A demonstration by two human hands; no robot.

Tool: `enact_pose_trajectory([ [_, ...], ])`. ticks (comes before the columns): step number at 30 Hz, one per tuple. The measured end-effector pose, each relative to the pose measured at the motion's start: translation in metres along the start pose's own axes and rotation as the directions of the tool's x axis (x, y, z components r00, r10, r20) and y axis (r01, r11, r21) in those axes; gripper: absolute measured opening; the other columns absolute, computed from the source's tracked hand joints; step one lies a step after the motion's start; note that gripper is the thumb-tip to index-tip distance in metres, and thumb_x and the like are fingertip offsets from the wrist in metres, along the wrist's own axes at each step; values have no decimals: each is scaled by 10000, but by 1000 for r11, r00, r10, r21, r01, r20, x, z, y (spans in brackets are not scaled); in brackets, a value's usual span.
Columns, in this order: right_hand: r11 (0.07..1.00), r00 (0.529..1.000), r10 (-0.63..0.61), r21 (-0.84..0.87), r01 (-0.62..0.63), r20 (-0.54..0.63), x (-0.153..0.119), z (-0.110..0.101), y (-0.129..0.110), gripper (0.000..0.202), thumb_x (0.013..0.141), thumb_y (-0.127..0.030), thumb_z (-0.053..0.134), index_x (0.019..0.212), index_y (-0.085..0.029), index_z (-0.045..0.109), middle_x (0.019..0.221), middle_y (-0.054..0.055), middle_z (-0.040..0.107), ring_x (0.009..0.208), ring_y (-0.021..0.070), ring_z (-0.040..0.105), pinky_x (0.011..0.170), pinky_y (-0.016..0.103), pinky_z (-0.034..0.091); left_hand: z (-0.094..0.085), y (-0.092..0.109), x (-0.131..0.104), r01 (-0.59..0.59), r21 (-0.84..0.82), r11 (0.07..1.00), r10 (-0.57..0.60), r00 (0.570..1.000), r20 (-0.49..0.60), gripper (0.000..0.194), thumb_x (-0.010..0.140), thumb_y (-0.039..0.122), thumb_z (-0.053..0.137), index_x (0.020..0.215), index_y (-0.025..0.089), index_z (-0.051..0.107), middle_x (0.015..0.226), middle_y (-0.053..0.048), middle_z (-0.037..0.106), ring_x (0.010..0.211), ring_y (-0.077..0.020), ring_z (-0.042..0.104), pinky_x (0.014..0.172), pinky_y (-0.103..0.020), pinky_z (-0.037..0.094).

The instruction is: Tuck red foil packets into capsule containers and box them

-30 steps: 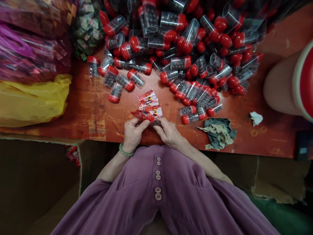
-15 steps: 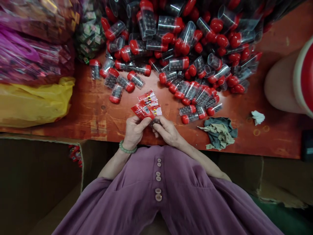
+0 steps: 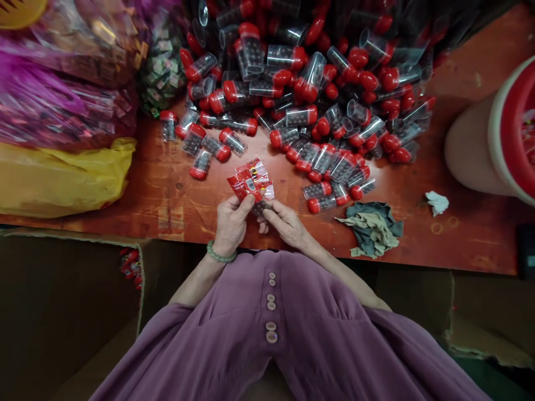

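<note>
My left hand (image 3: 232, 223), with a green bead bracelet at its wrist, pinches red printed packets (image 3: 249, 182) that fan out above the fingers; one shows a barcode. My right hand (image 3: 288, 224) is closed beside it, thumb and fingers gripping the end of a small dark-filled tube (image 3: 259, 208). This tube lies against the packets' lower edge, partly covered by fingers. Both hands are over the table's front edge. Past them lie several loose clear tubes with red caps (image 3: 215, 146), filled with dark balls.
A big heap of red-capped tubes (image 3: 301, 116) covers the back of the wooden table (image 3: 142, 195). Filled plastic bags (image 3: 62, 111) and a yellow bag (image 3: 62, 178) stand left. Crumpled cloths (image 3: 374, 228), white tissue (image 3: 437, 203) and a red-rimmed bucket (image 3: 472, 145) are right. Cardboard boxes (image 3: 96, 245) sit below.
The packets have turned a little more upright in my hands, and my left thumb has shifted slightly. The camera view has moved a little; the surrounding things stay put.
</note>
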State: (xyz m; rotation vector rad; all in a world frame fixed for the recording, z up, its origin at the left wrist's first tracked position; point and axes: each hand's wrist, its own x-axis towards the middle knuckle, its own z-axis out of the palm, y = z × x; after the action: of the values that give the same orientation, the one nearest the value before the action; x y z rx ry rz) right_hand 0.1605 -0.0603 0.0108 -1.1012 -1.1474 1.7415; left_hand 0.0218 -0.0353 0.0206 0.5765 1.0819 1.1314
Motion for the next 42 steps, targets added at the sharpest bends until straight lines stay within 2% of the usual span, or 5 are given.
enact_pose_trajectory([
  [8, 992, 998, -23, 125, 31, -65, 0, 11, 2, 404, 904, -597, 585, 945, -197, 547, 769, -32, 607, 560, 77, 615, 567, 228, 522, 6, 3, -8, 53, -46, 998, -52, 998, 24, 400, 663, 526, 848, 769, 167, 708, 676, -18, 712, 534, -126, 631, 509, -261, 547],
  [17, 984, 987, -117, -145, 100, -109, 4, 13, -2, 362, 967, -560, 490, 973, -204, 551, 672, -49, 567, 547, 77, 561, 577, 236, 493, -4, 5, -3, 21, -40, 999, -20, 1000, 14, 381, 644, 492, 867, 799, 171, 732, 703, -20, 727, 576, -144, 654, 535, -272, 540],
  [25, 995, 996, -33, 93, 40, -79, 9, 14, 7, 400, 884, -575, 626, 1012, -217, 503, 676, -67, 602, 529, 80, 612, 540, 211, 514, -5, 2, -9, 83, -42, 996, -78, 991, 109, 302, 731, 435, 817, 778, 151, 726, 540, 18, 616, 401, -85, 512, 420, -231, 429],
  [33, 994, 991, -72, 69, 80, -110, 1, 6, 10, 547, 679, -525, 848, 889, -253, 423, 746, -71, 632, 560, 86, 627, 558, 220, 539, -11, 10, -22, 229, -69, 971, -213, 958, 190, 317, 664, 438, 862, 817, 169, 792, 808, -61, 768, 728, -162, 679, 774, -300, 544],
  [42, 978, 977, -208, -33, 206, -50, 8, 18, 15, 531, 687, -581, 817, 803, -240, 427, 702, -64, 591, 541, 75, 523, 522, 215, 453, -22, 12, -35, 241, -34, 970, -231, 955, 186, 335, 665, 470, 852, 788, 165, 787, 841, -78, 777, 790, -215, 711, 864, -375, 551],
])
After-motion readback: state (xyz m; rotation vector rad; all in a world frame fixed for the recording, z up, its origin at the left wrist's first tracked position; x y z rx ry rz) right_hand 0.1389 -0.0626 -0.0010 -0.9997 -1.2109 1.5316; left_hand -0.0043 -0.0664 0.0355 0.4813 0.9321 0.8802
